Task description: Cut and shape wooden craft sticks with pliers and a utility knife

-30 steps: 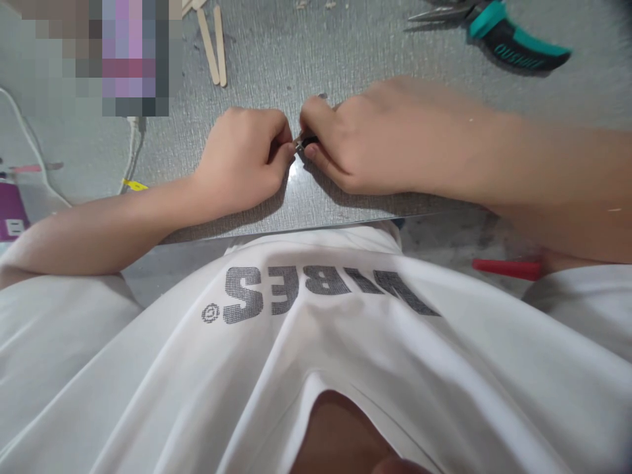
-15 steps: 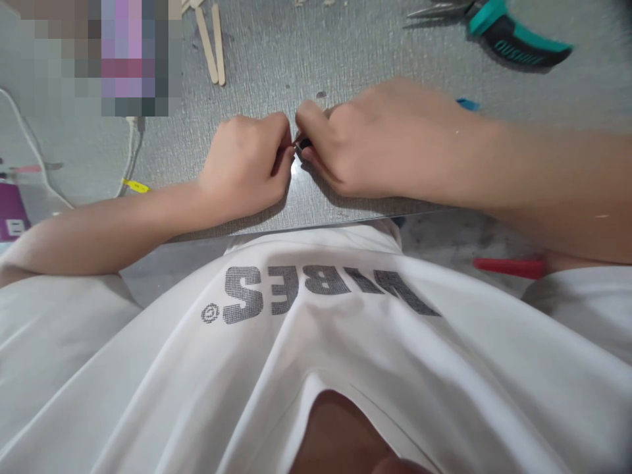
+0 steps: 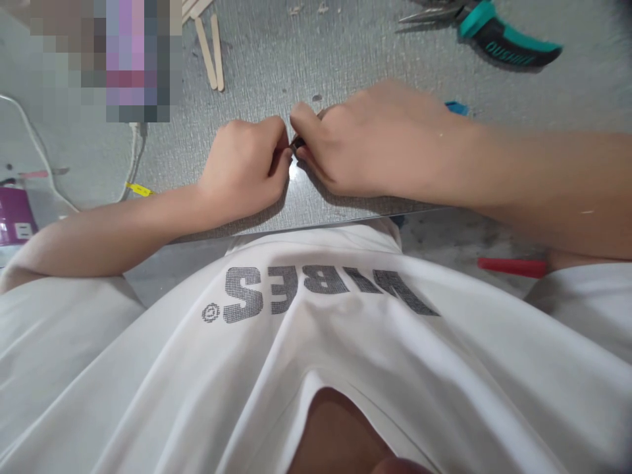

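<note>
My left hand [image 3: 247, 161] is closed in a pinch, its thumb and forefinger pressed together close to my right fingers. Beside it, my right hand [image 3: 355, 145] is closed too, with the fingers curled round a small dark piece [image 3: 298, 141]. Only a sliver of that piece shows between the two hands, and its kind cannot be made out. Whatever lies inside the left pinch is hidden by the fingers. Both hands rest low over the grey textured table [image 3: 266, 72], near its front edge, with the fingertips almost touching.
Long-nose pliers with teal and black handles [image 3: 513, 43] lie at the back right. Wooden sticks [image 3: 212, 56] lie at the back left, near a white cable [image 3: 131, 158] with a yellow tag. A blue scrap [image 3: 457, 107] shows behind my right wrist; a red object [image 3: 513, 266] is below the table edge.
The view has shifted slightly, so the pliers and the sticks sit a little differently in it. Both hands keep nearly the same closed pose, with only slight finger movement.
</note>
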Motion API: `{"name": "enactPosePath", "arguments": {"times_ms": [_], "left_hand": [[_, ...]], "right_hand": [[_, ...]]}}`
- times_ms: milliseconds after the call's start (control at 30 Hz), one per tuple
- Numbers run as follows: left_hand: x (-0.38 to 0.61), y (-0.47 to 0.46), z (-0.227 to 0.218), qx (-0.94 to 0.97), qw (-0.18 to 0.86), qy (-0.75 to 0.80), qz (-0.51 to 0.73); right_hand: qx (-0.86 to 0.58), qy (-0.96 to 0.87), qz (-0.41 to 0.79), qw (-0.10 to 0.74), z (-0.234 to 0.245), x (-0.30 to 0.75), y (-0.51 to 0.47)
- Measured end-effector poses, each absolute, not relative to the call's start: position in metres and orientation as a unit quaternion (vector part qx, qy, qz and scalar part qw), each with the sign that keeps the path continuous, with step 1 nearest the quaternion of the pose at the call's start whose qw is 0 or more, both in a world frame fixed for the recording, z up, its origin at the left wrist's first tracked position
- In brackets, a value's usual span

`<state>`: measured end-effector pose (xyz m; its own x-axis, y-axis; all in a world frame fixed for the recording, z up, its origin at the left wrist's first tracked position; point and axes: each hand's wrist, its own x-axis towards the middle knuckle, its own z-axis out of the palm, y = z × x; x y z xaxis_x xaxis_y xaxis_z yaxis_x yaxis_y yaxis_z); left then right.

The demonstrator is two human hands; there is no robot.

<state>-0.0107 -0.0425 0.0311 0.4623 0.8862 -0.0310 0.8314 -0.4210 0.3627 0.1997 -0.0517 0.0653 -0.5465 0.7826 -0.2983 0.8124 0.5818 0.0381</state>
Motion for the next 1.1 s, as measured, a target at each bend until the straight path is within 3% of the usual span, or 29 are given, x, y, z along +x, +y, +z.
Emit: {"name": "enactPosePath", "arguments": {"times_ms": [267, 400, 733, 900, 1100], "left_hand": [[-0.011, -0.037, 0.040, 0.845, 0.186, 0.494, 0.092], [-0.012, -0.026, 0.027, 0.836, 0.195, 0.490, 0.153], [-0.015, -0.022, 0.020, 0.805, 0.271, 0.486, 0.207], [-0.019, -0.027, 0.014, 0.772, 0.319, 0.490, 0.248], [-0.023, -0.026, 0.010, 0.759, 0.374, 0.459, 0.272]], "right_hand": [[0.441, 0.885, -0.084, 0.126, 0.064, 0.209, -0.044], [0.435, 0.890, -0.063, 0.123, 0.056, 0.213, -0.039], [0.454, 0.870, -0.173, -0.087, 0.032, 0.221, -0.033], [0.491, 0.858, -0.149, -0.040, 0.035, 0.219, -0.037], [0.478, 0.864, -0.141, -0.070, 0.034, 0.220, -0.035]]}}
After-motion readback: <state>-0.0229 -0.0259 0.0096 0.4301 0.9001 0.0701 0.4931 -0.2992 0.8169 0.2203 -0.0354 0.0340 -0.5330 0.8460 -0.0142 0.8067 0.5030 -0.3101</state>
